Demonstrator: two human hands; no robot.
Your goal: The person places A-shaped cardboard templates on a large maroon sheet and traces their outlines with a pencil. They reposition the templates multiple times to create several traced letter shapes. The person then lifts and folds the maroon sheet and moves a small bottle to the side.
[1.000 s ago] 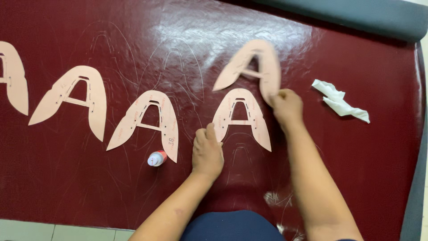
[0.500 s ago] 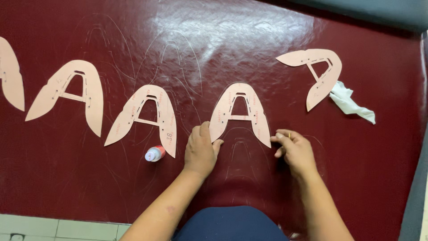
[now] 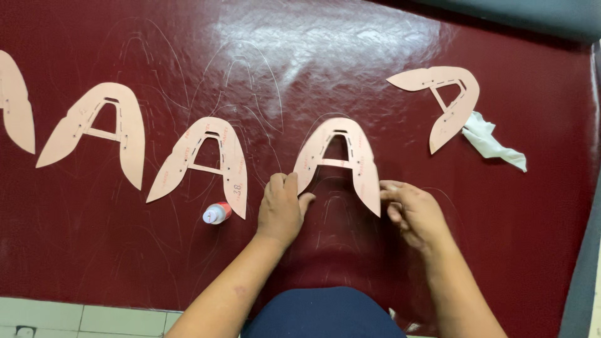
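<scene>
While I look down from the head camera, my left hand (image 3: 282, 206) presses flat on the lower left tip of a pink A-shaped pattern piece (image 3: 341, 159), and my right hand (image 3: 413, 209) pinches its lower right tip. The piece lies on dark red leather (image 3: 313, 56) covering the bench. A small bottle (image 3: 217, 213) sits just left; a white rag (image 3: 494, 143) lies well right.

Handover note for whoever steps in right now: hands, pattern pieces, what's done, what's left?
Left hand: flat, pressing the lower left leg of the middle template.
Right hand: fingertips at that template's lower right tip; a pen, if any, is not visible.
Dark red leather sheet: faint traced outlines already show.
Other templates lie to the left, one at upper right by a white rag. Small bottle beside the left hand.
Left: outlining the held template.
</scene>
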